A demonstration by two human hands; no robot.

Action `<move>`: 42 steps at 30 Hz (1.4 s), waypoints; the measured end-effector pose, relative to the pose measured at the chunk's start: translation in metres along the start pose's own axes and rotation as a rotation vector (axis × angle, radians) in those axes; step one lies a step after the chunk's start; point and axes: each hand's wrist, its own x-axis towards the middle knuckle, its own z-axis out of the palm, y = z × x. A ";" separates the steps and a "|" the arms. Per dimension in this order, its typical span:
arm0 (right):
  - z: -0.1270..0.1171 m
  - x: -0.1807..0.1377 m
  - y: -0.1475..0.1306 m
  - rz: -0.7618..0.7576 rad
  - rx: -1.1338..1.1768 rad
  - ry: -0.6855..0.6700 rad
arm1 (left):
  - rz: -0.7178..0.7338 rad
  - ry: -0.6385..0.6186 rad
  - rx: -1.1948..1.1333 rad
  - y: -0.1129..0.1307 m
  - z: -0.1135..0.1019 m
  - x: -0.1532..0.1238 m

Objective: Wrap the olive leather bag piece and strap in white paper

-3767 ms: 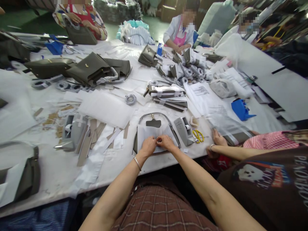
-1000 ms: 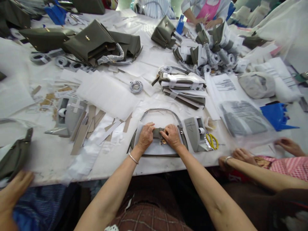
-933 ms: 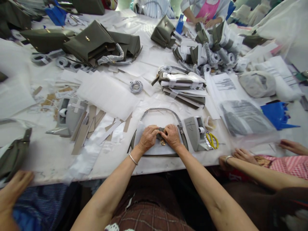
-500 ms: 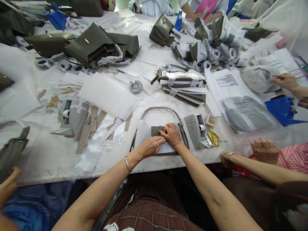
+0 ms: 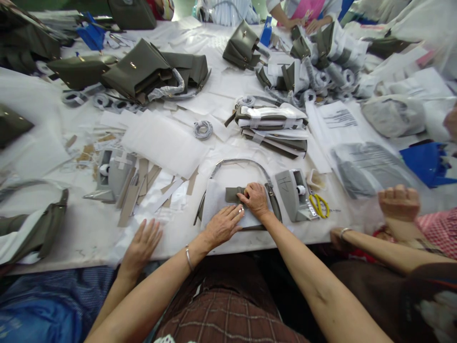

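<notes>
A flat olive handbag wrapped in white paper (image 5: pixel 217 205) lies at the table's near edge, its curved grey handle (image 5: pixel 243 163) arching away from me. My left hand (image 5: pixel 223 225) rests flat on the paper, fingers stretched out, a bangle on its wrist. My right hand (image 5: pixel 255 200) is curled over the bag's olive flap (image 5: pixel 233 194) and pinches its right end, where a small metal clasp glints by the fingertips.
A grey tape dispenser (image 5: pixel 291 194) and yellow scissors (image 5: pixel 320 205) lie right of the bag; a second dispenser (image 5: pixel 114 172) with card strips lies left. A neighbour's hand (image 5: pixel 141 247) rests at the left edge, another person's fist (image 5: pixel 399 203) at the right. Wrapped bags (image 5: pixel 271 127) are stacked beyond.
My left hand slid off the flap toward me and flattened on the paper. My right hand stayed on the flap. A neighbour's hand came onto the table at the left.
</notes>
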 end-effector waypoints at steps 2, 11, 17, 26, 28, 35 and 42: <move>0.000 -0.001 0.000 0.003 0.008 -0.002 | -0.022 0.001 0.028 0.001 0.001 0.000; 0.003 -0.004 0.003 -0.032 0.070 0.010 | -0.078 -0.081 0.131 0.018 -0.007 -0.002; -0.005 0.001 0.002 -0.049 0.127 0.007 | -0.087 -0.085 0.126 0.017 -0.005 0.003; -0.041 -0.023 -0.010 -0.141 0.518 -0.400 | -0.074 0.016 0.123 0.012 0.003 -0.002; -0.039 -0.026 -0.009 -0.121 0.525 -0.419 | -0.054 0.055 0.124 0.011 0.006 -0.005; -0.029 -0.030 -0.003 -0.076 0.511 -0.429 | -0.057 0.066 0.122 0.017 0.014 -0.009; -0.026 -0.032 -0.003 -0.239 0.256 -0.413 | -0.148 -0.002 0.173 0.029 0.022 -0.001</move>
